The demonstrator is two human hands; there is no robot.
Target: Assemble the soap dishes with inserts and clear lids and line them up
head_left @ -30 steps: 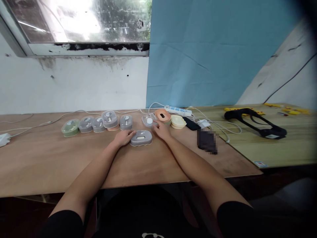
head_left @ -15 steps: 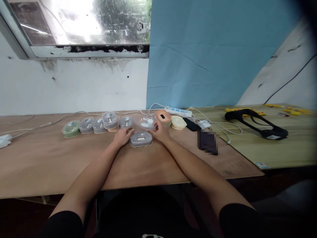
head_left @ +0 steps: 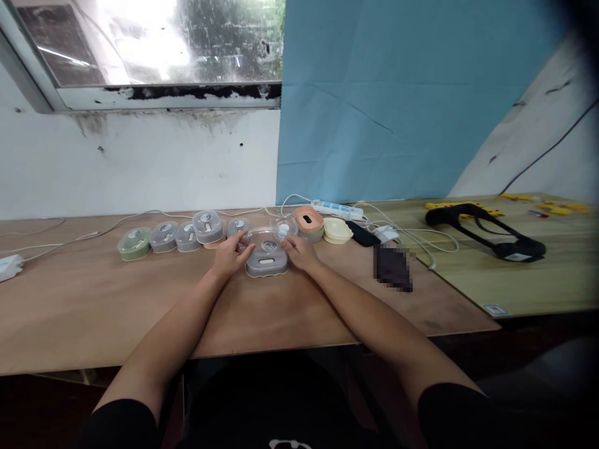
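Note:
A grey oval box (head_left: 266,270) with a pale slot in its top stands on the table between my hands. Over its back part is a clear plastic lid (head_left: 257,236) with a round sticker, tilted up. My left hand (head_left: 230,255) has its thumb and index finger at the lid's left edge. At the opposite edge, my right hand (head_left: 300,251) grips the lid with fingers curled. Behind the right fingers lie more clear lids (head_left: 282,226), partly hidden.
Lidded boxes line the back left: a green one (head_left: 135,244) and several grey ones (head_left: 163,237). Back right are an orange-topped box (head_left: 309,219), cream lids (head_left: 337,230), a power strip (head_left: 337,210), cables and a black phone-like object (head_left: 362,234). A black frame (head_left: 486,234) lies farther right.
The clear lid has come from the group of lids behind toward me, over the grey box. My left hand has risen to its left edge; my right hand has shifted slightly toward me.

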